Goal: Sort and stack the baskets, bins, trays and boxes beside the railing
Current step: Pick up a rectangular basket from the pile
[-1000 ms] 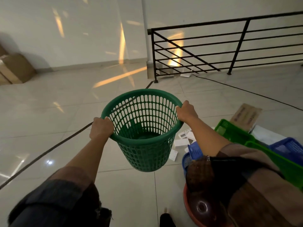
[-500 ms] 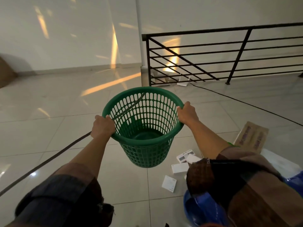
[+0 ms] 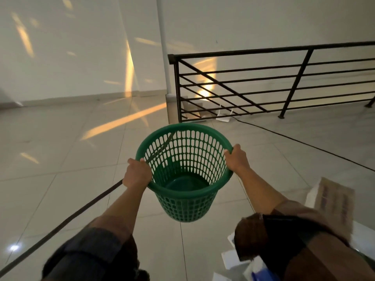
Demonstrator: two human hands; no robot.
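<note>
Round green plastic basket with slotted walls point(image 3: 183, 175) hangs upright in the air above the pale tiled floor point(image 3: 60, 159), gripped at its rim by both hands: left hand point(image 3: 137, 176) and right hand point(image 3: 237, 160), fingers curled over opposite edges. Beyond stands the black metal railing point(image 3: 263, 84).

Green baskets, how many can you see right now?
1. The green basket is held up over the floor, with the left hand and right hand gripping its rim. More could be hidden behind the sleeve at lower right.
</note>
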